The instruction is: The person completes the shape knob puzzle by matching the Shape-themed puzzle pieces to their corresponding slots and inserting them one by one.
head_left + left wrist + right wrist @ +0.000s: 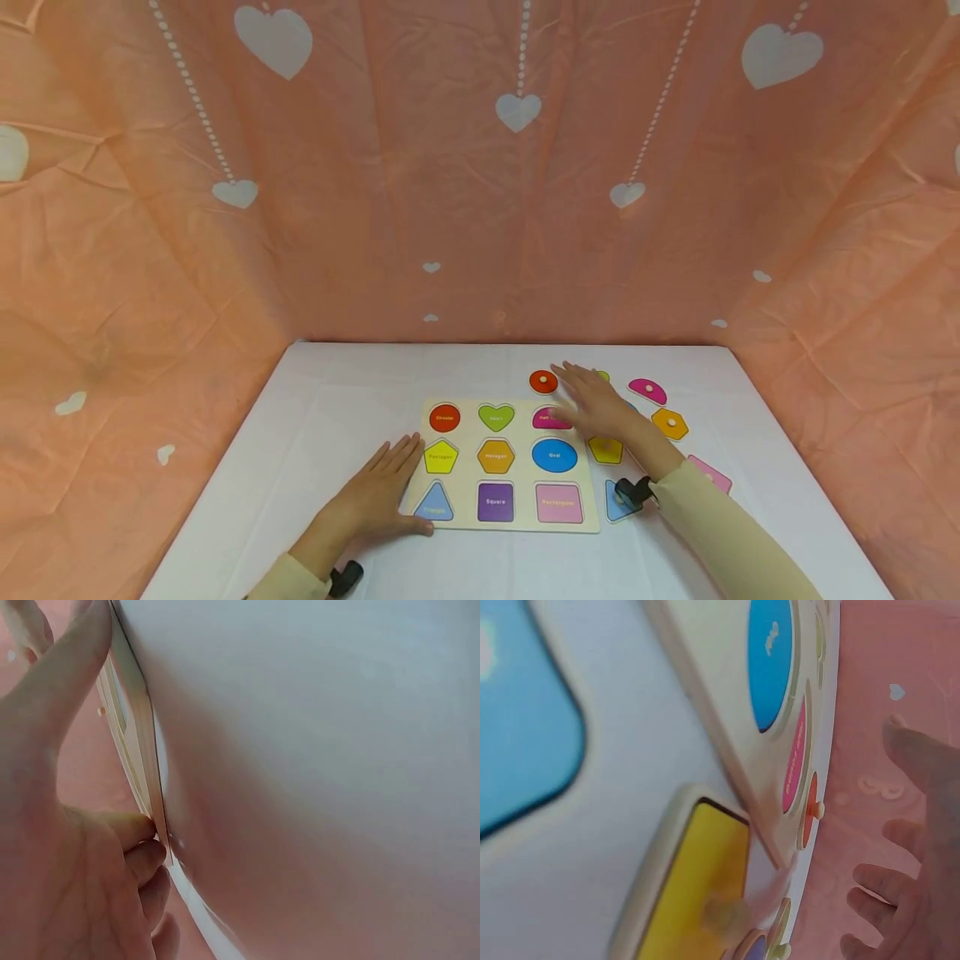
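A cream wooden shape puzzle board (pixel 525 468) lies flat, with three rows of coloured, labelled recesses. My left hand (pixel 380 486) rests at its left side, fingers extended along the edge and thumb by the near-left corner. In the left wrist view, fingertips (pixel 146 855) touch the board's side. Over the board's far right corner, my right hand (pixel 597 407) reaches forward, fingers spread and holding nothing. Just left of its fingertips lies a red circle piece (pixel 543 382) with a knob. A yellow pentagon piece (pixel 605 451) sits below that hand, which partly covers a green heart piece (pixel 603 375).
Right of the board lie a pink half-circle piece (pixel 648 391), an orange hexagon piece (pixel 670 423), a pink rectangle piece (pixel 712 473) and a blue triangle piece (pixel 617 502), partly behind the right wrist camera. A white-covered table (pixel 352 392) meets a peach cloth backdrop (pixel 480 225).
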Motion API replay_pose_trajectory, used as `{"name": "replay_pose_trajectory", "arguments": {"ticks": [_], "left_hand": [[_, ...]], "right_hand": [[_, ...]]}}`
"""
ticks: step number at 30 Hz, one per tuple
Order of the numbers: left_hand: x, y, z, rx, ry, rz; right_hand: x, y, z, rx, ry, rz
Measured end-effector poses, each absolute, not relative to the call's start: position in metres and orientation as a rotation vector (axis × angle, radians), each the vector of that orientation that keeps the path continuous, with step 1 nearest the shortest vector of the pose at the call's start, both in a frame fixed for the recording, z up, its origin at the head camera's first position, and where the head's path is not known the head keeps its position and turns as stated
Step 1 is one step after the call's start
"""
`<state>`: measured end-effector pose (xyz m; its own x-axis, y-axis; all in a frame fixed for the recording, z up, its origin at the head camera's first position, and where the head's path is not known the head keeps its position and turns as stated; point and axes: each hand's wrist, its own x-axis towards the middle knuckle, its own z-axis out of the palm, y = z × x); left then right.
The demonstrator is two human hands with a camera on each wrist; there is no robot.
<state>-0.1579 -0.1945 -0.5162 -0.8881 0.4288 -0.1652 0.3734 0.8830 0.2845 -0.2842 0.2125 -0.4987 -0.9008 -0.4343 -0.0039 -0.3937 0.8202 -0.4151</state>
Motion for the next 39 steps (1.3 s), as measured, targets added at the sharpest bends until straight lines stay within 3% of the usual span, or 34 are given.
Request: {"name": "replay_pose_trajectory", "arguments": {"ticks": [11,39], "left_hand": [[-0.159,-0.193,-0.516,0.622,2.862,0.317],[-0.16,-0.188,-0.517,0.587,2.851,0.371]], "right_hand": [[-0.299,0.201,-0.498,-0.521,2.838,-0.666],[-0.335,0.177,-0.508,-0.482,2.912,-0.826]]}}
